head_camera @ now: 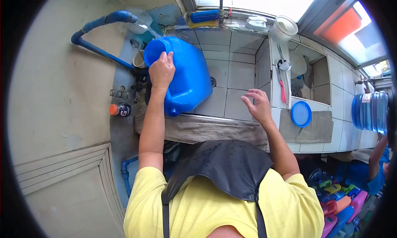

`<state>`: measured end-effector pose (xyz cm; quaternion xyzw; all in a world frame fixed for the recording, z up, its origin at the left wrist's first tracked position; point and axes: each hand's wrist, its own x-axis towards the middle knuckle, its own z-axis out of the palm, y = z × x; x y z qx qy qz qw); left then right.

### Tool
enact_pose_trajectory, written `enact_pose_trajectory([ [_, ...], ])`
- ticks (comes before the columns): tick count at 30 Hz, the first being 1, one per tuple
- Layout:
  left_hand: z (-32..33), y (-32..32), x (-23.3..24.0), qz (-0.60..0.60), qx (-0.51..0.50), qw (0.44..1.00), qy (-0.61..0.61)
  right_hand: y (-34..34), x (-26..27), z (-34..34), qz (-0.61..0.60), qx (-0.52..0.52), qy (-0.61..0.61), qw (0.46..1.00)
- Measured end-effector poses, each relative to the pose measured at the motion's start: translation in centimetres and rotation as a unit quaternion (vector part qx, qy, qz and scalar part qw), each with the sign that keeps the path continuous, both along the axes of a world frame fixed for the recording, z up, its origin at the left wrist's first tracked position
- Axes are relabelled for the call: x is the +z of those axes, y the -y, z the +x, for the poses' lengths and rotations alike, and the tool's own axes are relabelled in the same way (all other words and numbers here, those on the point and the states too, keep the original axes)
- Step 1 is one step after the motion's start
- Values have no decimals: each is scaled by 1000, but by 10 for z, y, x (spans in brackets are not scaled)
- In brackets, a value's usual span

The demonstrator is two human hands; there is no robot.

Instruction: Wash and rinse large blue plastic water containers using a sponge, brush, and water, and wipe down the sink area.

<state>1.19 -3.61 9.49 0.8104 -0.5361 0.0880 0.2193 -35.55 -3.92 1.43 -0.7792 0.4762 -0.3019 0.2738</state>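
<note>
A large blue plastic water container (192, 73) leans in the tiled sink basin (240, 73), its wide round mouth facing the upper left. Water runs from a blue pipe spout (121, 17) towards that mouth. My left hand (162, 69) grips the mouth's rim on the near side. Over the right part of the basin is my right hand (256, 105), its fingers spread and slightly curled, touching nothing. A blue round lid (301, 114) lies on a grey cloth (321, 126) to the right of that hand.
A bottle with an orange cap (120, 109) and a cup (139, 58) stand left. A pink-handled knife (282, 90) and a white tub (283, 29) are beside a second basin (310, 73). At far right, a co-worker's arm (375, 157) is near a large clear blue bottle (370, 111).
</note>
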Motion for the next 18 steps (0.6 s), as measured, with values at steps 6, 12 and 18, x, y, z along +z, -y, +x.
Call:
enact_pose_trajectory([
  [6, -1, 16, -4, -13, -51, 998, 25, -7, 14, 18, 246, 54, 53, 966],
  [12, -55, 14, 15, 17, -242, 970, 35, -7, -27, 23, 519, 47, 104, 847],
  [18, -78, -34, 143, -109, -306, 945, 21, 101, -22, -12, 438, -104, 200, 870],
])
